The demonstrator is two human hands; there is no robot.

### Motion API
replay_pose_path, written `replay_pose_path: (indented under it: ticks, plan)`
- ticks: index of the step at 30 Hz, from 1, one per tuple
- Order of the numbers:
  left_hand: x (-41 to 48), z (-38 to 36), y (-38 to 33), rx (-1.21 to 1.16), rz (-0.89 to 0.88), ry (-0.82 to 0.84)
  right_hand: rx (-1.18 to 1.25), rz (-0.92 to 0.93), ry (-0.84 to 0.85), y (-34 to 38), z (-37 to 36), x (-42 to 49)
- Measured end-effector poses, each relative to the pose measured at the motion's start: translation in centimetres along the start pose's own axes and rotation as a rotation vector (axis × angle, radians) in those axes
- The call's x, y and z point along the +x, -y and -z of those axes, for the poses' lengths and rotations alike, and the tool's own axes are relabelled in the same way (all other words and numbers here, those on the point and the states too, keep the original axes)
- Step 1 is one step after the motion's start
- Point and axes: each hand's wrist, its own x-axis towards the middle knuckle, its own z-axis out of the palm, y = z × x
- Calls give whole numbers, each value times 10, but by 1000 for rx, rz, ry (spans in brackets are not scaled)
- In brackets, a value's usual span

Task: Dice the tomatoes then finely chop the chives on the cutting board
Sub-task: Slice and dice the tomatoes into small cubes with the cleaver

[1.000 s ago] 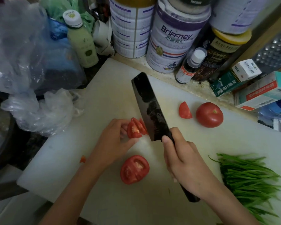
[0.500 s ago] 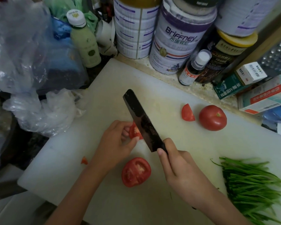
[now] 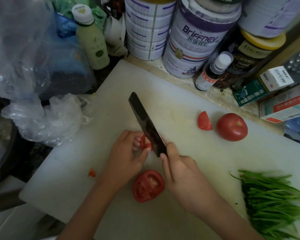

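Mid cutting board, the left hand pinches the tomato wedge and the right hand grips the cleaver; it is best to curl that pinch back and slice evenly.

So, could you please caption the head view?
Left hand steadies a tomato piece while right hand slices with a cleaver.

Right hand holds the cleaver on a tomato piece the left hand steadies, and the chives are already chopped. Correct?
No: the head view shows the chives lying uncut, in long stalks. The right hand does hold the cleaver on the tomato piece the left hand steadies.
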Motion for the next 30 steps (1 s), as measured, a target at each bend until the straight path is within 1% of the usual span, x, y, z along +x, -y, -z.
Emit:
replay_pose_path:
  ticks: [2,3,7,8,15,19,21,23,27,30]
  plan:
    - [1,0,-1,14,10,10,-82,46,-43,-3,-6,-1]
    - [1,0,-2,21,9,14,-117,58,-38,-4,-9,-5]
    - [1,1,-3,21,11,7,-127,-66,-22,-5,-10,-29]
    - [1,1,-3,17,10,1,-125,-70,-33,-6,-10,-31]
    - [3,2,-5,80,22,8,-137,25,-73,-5,-14,1]
    - [6,3,-8,75,44,24,-168,28,-43,-8,-13,-14]
    - [7,3,-7,59,48,24,-145,-41,0,-9,-13,-28]
    - [9,4,-6,52,63,35,-120,-69,-4,-12,-12,-31]
    - [11,4,-3,55,69,57,-114,-13,-23,-15,-20,-3]
    - [8,5,-3,35,66,74,-67,-42,-39,-13,-19,10]
